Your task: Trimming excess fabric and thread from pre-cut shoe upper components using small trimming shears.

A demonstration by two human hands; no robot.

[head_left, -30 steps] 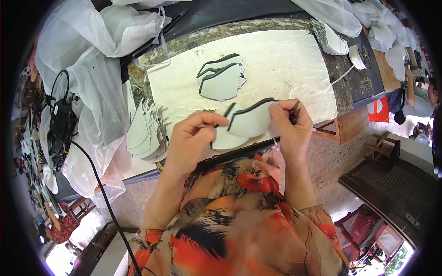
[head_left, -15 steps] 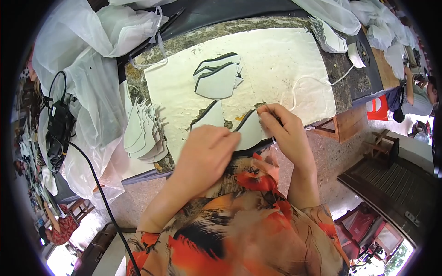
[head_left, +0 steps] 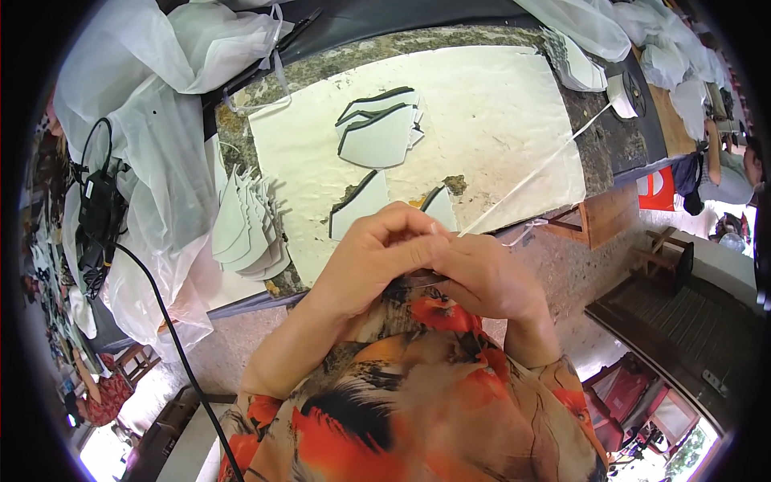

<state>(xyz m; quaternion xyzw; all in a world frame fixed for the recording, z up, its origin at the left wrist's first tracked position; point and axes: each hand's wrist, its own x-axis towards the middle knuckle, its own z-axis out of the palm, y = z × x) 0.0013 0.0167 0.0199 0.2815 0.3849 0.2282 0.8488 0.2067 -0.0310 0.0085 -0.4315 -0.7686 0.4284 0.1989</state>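
My hands meet at the front edge of the white work sheet (head_left: 514,104). A thin white tape (head_left: 534,176) runs tautly from between them to a reel (head_left: 631,95) at the right. My right hand (head_left: 494,277) is closed where the tape ends. My left hand (head_left: 373,257) is closed too, thumb and fingertips pressed against the right hand's; what they pinch is hidden. Just beyond my fingers lies a pale grey cut piece (head_left: 440,209) with a black edge, partly covered. Left of it rests a similar piece (head_left: 357,213). Farther back sits a small stack of black-edged pieces (head_left: 377,140).
Several pale cut pieces (head_left: 249,229) fan out at the left, beside clear plastic bags (head_left: 161,201) and a black adapter with a cord (head_left: 103,201). More cut pieces (head_left: 582,68) lie at the back right. A wooden stool (head_left: 666,253) stands on the floor at right.
My right hand has left the near cut piece's right end and come in toward my left hand. The tape, slack and curved before, is now pulled straight.
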